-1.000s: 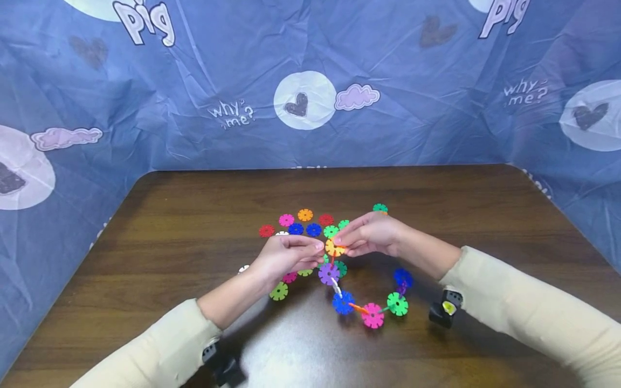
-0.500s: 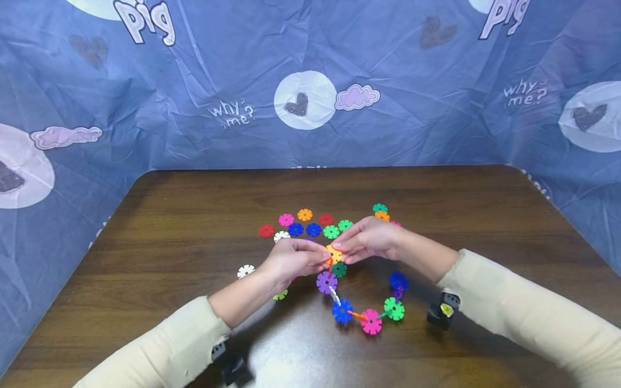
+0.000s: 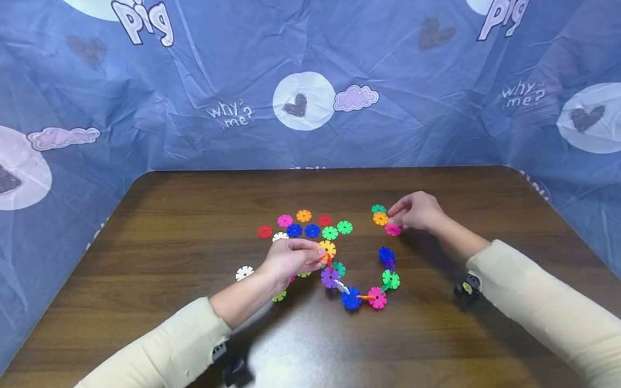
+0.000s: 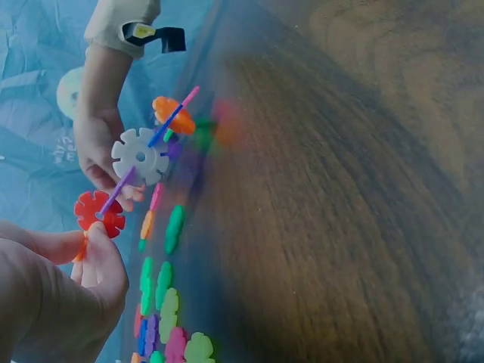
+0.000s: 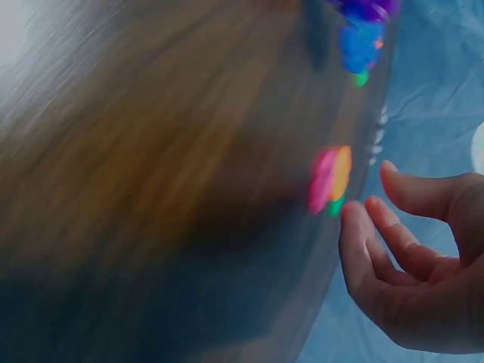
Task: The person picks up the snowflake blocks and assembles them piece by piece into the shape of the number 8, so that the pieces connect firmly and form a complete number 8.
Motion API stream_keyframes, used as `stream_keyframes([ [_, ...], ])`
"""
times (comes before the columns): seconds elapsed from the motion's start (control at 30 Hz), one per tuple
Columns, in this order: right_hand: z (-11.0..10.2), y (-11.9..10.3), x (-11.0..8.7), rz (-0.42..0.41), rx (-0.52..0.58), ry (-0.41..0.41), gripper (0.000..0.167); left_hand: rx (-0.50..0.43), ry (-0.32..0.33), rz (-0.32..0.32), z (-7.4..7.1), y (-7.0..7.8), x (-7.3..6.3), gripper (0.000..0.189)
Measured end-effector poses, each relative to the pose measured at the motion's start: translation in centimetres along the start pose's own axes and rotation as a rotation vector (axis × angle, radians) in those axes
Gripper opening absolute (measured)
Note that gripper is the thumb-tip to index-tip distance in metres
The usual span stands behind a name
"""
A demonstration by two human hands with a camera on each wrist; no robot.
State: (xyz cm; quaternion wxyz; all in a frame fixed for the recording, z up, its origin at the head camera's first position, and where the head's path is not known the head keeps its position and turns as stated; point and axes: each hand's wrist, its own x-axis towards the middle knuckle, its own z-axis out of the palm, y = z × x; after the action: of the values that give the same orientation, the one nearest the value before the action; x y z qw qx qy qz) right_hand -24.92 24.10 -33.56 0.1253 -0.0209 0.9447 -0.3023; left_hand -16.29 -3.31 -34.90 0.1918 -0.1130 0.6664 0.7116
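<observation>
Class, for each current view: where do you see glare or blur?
Head: whitish glare on the near part of the table; left wrist: red disc fairly crisp, green piece behind smeared; right wrist: pink disc blurred, bright glare at top left.

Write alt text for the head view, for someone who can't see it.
A person's left hand pinches an orange disc at one end of a chain of colorful notched discs, while the right hand is beside green, orange and pink discs. More discs lie on a wooden table before a blue cloth.
</observation>
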Motion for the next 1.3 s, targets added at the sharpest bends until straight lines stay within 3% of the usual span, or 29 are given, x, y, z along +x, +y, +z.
stream_keyframes([
  [0.13,0.3,1.3,0.2,-0.006,-0.140,0.016,0.033,-0.019,0.006,-0.008,0.1,-0.3,0.0,0.018],
  [0.37,0.3,1.7,0.5,-0.012,-0.150,0.015,0.032,0.027,-0.009,-0.027,0.2,-0.6,0.2,0.018],
  [0.57,0.1,0.9,0.0,-0.002,0.033,-0.023,0.024,0.066,-0.021,-0.049,0.1,-0.8,0.2,0.017],
  [0.73,1.4,-0.7,-1.0,-0.104,0.218,-0.039,0.026,0.071,-0.029,-0.056,0.0,-0.8,0.2,0.018],
  [0.9,3.1,-2.5,-2.1,-0.179,0.346,-0.134,0.020,0.087,-0.030,-0.061,0.0,-0.8,0.2,0.019],
  [1.07,4.3,-4.0,-3.1,-0.249,0.369,-0.181,0.014,0.121,-0.034,-0.059,0.0,-0.8,0.2,0.018],
  [1.3,5.2,-4.8,-3.7,-0.325,0.304,-0.138,0.011,0.128,-0.053,-0.043,-0.1,-0.8,0.1,0.020],
])
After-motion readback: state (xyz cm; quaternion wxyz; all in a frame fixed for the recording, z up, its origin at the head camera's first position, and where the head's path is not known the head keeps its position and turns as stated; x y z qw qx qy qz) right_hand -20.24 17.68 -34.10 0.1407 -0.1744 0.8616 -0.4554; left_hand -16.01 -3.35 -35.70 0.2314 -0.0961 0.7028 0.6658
